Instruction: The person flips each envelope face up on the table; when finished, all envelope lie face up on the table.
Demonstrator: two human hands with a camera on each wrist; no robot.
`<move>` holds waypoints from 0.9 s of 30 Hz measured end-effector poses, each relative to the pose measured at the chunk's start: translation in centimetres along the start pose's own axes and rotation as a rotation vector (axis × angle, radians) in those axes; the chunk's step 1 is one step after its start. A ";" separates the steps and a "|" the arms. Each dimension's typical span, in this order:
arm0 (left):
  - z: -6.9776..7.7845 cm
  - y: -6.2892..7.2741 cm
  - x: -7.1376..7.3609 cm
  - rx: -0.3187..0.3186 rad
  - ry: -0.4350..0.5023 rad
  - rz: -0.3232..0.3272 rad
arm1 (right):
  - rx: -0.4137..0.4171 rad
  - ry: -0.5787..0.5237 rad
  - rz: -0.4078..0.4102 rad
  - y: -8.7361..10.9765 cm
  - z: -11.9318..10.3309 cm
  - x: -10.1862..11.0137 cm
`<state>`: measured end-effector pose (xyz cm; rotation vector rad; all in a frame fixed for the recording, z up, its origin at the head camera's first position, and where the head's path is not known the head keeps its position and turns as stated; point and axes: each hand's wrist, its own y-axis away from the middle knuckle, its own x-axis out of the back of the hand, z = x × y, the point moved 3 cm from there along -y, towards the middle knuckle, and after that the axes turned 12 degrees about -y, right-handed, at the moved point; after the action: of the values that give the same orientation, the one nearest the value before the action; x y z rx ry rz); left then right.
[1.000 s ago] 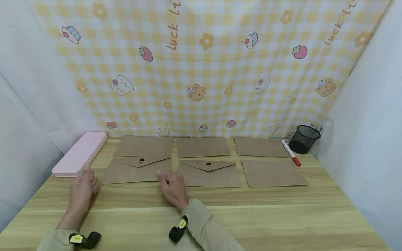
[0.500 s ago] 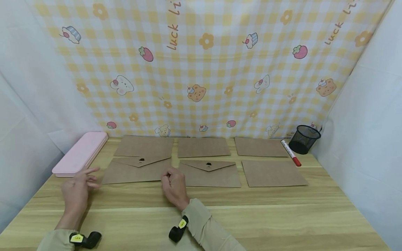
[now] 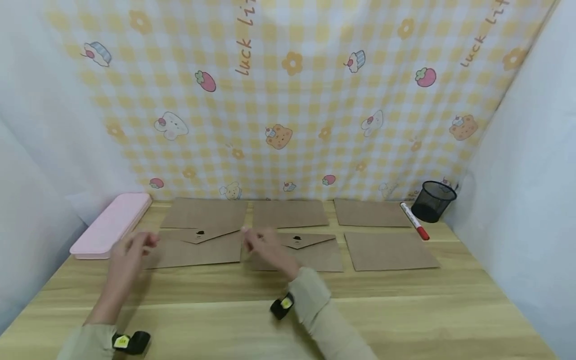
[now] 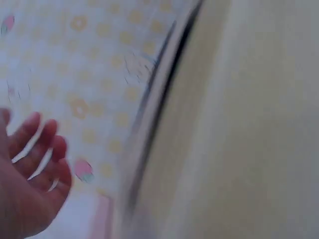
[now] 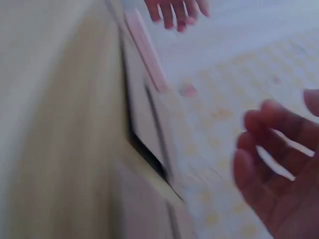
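Hovering right hand [image 3: 270, 250], fingers [image 5: 285, 122] loosely bent

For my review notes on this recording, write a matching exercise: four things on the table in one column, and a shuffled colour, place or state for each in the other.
1. flat case
2. mesh cup
3. marker
4. front-middle envelope

A. brown, flap side up
B. white, with a red end
C. black, farthest right
D. pink, farthest left

Right pairs: 1-D, 2-C, 3-B, 4-A
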<state>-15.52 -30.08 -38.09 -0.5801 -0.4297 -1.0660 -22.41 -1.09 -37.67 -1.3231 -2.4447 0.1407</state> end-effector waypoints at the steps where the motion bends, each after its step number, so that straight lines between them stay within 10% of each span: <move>1: 1.0 -0.5 -0.5 -0.068 -0.068 -0.037 | -0.049 0.039 -0.019 -0.1 -0.1 1.7; 8: 8.0 -3.6 -7.3 -0.277 -0.167 -0.454 | -0.216 0.268 -0.044 0.5 1.1 12.3; 15: 11.9 -5.5 -15.1 -0.364 -0.295 -0.723 | -0.249 0.341 -0.043 0.4 3.6 16.5; 19: 12.7 -6.1 -18.0 -0.358 -0.322 -0.806 | -0.317 0.368 -0.081 -0.3 4.8 16.4; 27: 12.0 -6.9 -20.8 -0.391 -0.430 -0.748 | -0.452 0.476 -0.060 -1.0 7.1 15.8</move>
<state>-31.19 -10.70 -39.44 -1.0485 -0.8633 -1.7680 -33.61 11.99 -39.88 -1.2630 -2.1601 -0.6991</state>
